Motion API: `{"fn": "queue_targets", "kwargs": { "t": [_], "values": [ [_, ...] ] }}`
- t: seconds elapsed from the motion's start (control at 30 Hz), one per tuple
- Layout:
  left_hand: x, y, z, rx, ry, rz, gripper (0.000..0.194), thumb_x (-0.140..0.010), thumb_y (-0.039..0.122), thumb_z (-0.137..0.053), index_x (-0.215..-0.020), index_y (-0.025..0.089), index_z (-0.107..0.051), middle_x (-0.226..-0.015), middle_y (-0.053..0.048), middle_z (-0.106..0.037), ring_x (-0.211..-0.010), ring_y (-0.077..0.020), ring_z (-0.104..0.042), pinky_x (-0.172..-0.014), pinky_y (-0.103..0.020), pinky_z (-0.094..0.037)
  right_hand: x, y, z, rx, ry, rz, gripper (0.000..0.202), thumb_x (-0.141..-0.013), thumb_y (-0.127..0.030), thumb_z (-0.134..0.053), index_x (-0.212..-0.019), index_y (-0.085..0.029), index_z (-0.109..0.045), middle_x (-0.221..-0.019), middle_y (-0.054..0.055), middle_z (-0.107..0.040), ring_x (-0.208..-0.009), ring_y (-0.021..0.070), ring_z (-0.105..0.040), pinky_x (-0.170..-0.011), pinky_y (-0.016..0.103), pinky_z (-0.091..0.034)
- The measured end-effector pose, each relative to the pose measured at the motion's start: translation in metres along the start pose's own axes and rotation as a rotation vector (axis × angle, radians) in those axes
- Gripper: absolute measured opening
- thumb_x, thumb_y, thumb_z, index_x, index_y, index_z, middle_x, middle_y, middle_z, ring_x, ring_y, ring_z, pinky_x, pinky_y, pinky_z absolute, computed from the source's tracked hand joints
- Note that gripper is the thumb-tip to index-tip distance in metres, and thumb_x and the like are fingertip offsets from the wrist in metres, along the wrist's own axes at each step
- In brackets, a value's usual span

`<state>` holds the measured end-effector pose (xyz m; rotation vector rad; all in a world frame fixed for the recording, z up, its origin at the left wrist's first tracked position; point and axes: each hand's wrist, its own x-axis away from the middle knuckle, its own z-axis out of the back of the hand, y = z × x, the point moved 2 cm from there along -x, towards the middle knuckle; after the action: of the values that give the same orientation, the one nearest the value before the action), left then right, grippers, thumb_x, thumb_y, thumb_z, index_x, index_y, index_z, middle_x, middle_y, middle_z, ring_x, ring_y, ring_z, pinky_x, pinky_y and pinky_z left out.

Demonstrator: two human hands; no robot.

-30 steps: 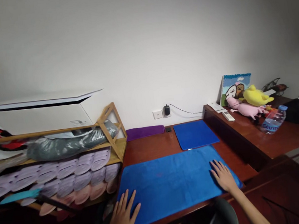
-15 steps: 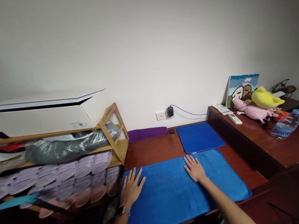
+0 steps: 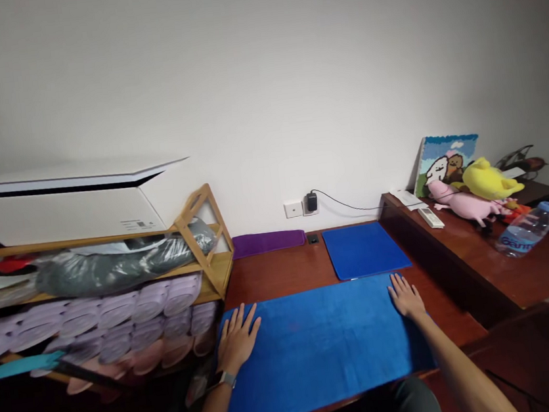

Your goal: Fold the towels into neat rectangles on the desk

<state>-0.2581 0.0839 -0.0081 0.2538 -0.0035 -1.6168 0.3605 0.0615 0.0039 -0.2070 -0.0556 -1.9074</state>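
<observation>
A large blue cloth point(image 3: 320, 346) lies spread out on the reddish-brown desk point(image 3: 282, 272). My left hand point(image 3: 237, 340) rests with fingers apart on its upper left corner; a watch is on that wrist. At the cloth's upper right corner, my right hand point(image 3: 406, 297) lies flat with its fingers stretched out. Neither hand holds anything. Behind the large cloth is a smaller folded blue cloth point(image 3: 366, 250), and a purple cloth point(image 3: 269, 243) lies along the wall.
On the left stands a wooden rack point(image 3: 220, 272) with a white box point(image 3: 57, 211) and rows of slippers point(image 3: 117, 308). The raised right surface holds a remote point(image 3: 430, 217), plush toys point(image 3: 467, 205), a picture point(image 3: 449, 159) and a plastic bottle point(image 3: 528, 230). A black charger point(image 3: 312, 202) is plugged into the wall.
My right hand has slid right across the large blue cloth to its upper right corner. My left hand has stayed at the left corner. The view has shifted slightly.
</observation>
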Motion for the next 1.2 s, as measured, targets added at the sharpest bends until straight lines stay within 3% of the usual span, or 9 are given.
{"fn": "queue_targets", "kwargs": {
  "t": [0.1, 0.2, 0.3, 0.4, 0.5, 0.7, 0.87, 1.0, 1.2],
  "values": [
    [-0.003, 0.002, 0.002, -0.019, 0.023, -0.055, 0.066, -0.109, 0.058, -0.033, -0.164, 0.028, -0.051, -0.175, -0.012, -0.045, -0.163, -0.0340, -0.040, -0.134, -0.061, -0.028, 0.007, -0.028, 0.009, 0.009, 0.081, 0.016, 0.072, -0.111, -0.046, -0.019, -0.174, -0.016, -0.032, -0.182, 0.009, -0.026, -0.169, 0.0285, -0.022, -0.137, 0.054, -0.017],
    [-0.008, 0.012, 0.005, -0.016, 0.073, -0.125, 0.066, -0.109, 0.057, -0.033, -0.164, 0.025, -0.051, -0.175, -0.013, -0.045, -0.164, -0.0325, -0.038, -0.135, -0.058, -0.027, 0.025, -0.091, 0.011, -0.046, 0.206, 0.247, 0.071, -0.112, -0.046, -0.021, -0.172, -0.013, -0.036, -0.179, 0.011, -0.032, -0.169, 0.0285, -0.024, -0.137, 0.050, -0.018],
    [-0.013, 0.014, 0.005, 0.004, 0.057, -0.136, 0.067, -0.108, 0.062, -0.035, -0.164, 0.028, -0.052, -0.175, -0.012, -0.046, -0.164, -0.0330, -0.039, -0.134, -0.058, -0.030, 0.048, -0.163, 0.000, -0.117, 0.176, 0.505, 0.069, -0.113, -0.051, -0.021, -0.174, -0.019, -0.034, -0.179, 0.007, -0.032, -0.168, 0.0254, -0.025, -0.137, 0.048, -0.020],
    [-0.013, 0.001, 0.003, 0.009, 0.000, -0.114, 0.071, -0.106, 0.069, -0.037, -0.164, 0.032, -0.050, -0.175, -0.011, -0.046, -0.163, -0.0346, -0.040, -0.133, -0.059, -0.031, 0.059, -0.190, -0.011, -0.142, 0.107, 0.575, 0.069, -0.113, -0.053, -0.026, -0.174, -0.021, -0.032, -0.180, 0.006, -0.030, -0.168, 0.0246, -0.025, -0.137, 0.049, -0.020],
    [-0.011, -0.016, 0.002, 0.015, -0.012, -0.119, 0.073, -0.104, 0.073, -0.036, -0.166, 0.034, -0.048, -0.176, -0.009, -0.044, -0.164, -0.0345, -0.039, -0.133, -0.059, -0.031, 0.047, -0.154, -0.013, -0.126, 0.079, 0.495, 0.069, -0.113, -0.052, -0.027, -0.175, -0.022, -0.031, -0.180, 0.006, -0.029, -0.168, 0.0250, -0.024, -0.137, 0.051, -0.018],
    [-0.009, -0.019, 0.003, 0.005, 0.013, -0.129, 0.074, -0.104, 0.075, -0.036, -0.166, 0.035, -0.047, -0.177, -0.009, -0.044, -0.163, -0.0336, -0.040, -0.134, -0.058, -0.029, 0.002, -0.012, -0.005, -0.034, 0.033, 0.104, 0.074, -0.111, -0.048, -0.016, -0.176, -0.013, -0.023, -0.182, 0.010, -0.022, -0.169, 0.0272, -0.020, -0.136, 0.051, -0.020],
    [-0.009, -0.012, 0.007, -0.019, 0.002, -0.099, 0.072, -0.105, 0.073, -0.039, -0.166, 0.036, -0.047, -0.177, -0.010, -0.044, -0.165, -0.0333, -0.037, -0.135, -0.059, -0.025, -0.006, 0.014, 0.002, 0.034, -0.005, 0.041, 0.074, -0.110, -0.046, -0.015, -0.176, -0.014, -0.022, -0.182, 0.008, -0.022, -0.170, 0.0252, -0.018, -0.137, 0.050, -0.016],
    [-0.008, -0.011, 0.008, -0.004, 0.025, -0.081, 0.071, -0.104, 0.073, -0.041, -0.165, 0.037, -0.048, -0.179, -0.010, -0.040, -0.166, -0.0378, -0.033, -0.133, -0.061, -0.030, 0.005, -0.038, 0.018, 0.031, 0.096, 0.026, 0.071, -0.107, -0.034, -0.024, -0.173, -0.008, -0.033, -0.179, 0.015, -0.029, -0.169, 0.0309, -0.022, -0.137, 0.056, -0.016],
    [-0.008, -0.010, 0.007, 0.025, 0.026, -0.061, 0.072, -0.103, 0.074, -0.042, -0.163, 0.037, -0.051, -0.178, -0.011, -0.042, -0.164, -0.0417, -0.035, -0.131, -0.063, -0.032, 0.076, -0.213, 0.004, -0.172, 0.149, 0.573, 0.068, -0.112, -0.042, -0.028, -0.174, -0.015, -0.033, -0.179, 0.007, -0.030, -0.168, 0.0286, -0.026, -0.137, 0.047, -0.022]
  ]
}}
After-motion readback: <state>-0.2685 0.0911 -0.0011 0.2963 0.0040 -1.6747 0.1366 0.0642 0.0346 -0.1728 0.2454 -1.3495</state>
